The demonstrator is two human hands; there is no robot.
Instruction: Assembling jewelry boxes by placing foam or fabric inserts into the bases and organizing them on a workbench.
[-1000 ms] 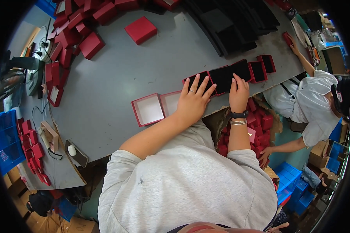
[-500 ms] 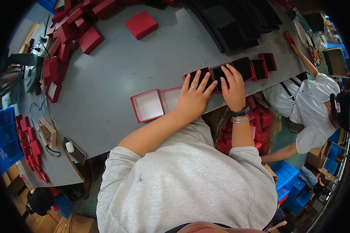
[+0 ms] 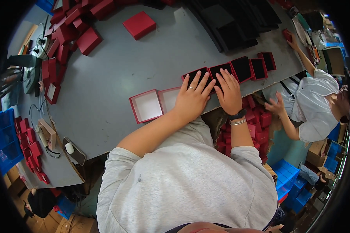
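A row of red box halves runs along the near table edge. My left hand point(image 3: 192, 95) lies open on one lined with black point(image 3: 201, 75), fingers spread. Just right of it, my right hand point(image 3: 228, 91) rests with straight fingers on the black insert of the adjoining red box point(image 3: 217, 68). Further right stand more black-lined red boxes point(image 3: 242, 70), point(image 3: 258, 68). To the left are a white-lined red box point(image 3: 146, 106) and another pale-lined one point(image 3: 169, 98), partly hidden by my left hand and forearm.
Red boxes point(image 3: 68, 33) are heaped at the far left, with one closed red box point(image 3: 140, 25) apart. Black foam sheets point(image 3: 233, 27) are stacked at the far right. A carton of red boxes point(image 3: 256, 124) stands below the table edge. A co-worker point(image 3: 319, 101) is at the right.
My right hand has flattened and shifted slightly left; the black insert under it now sits down inside its box. The co-worker's near hand has risen toward the table edge.
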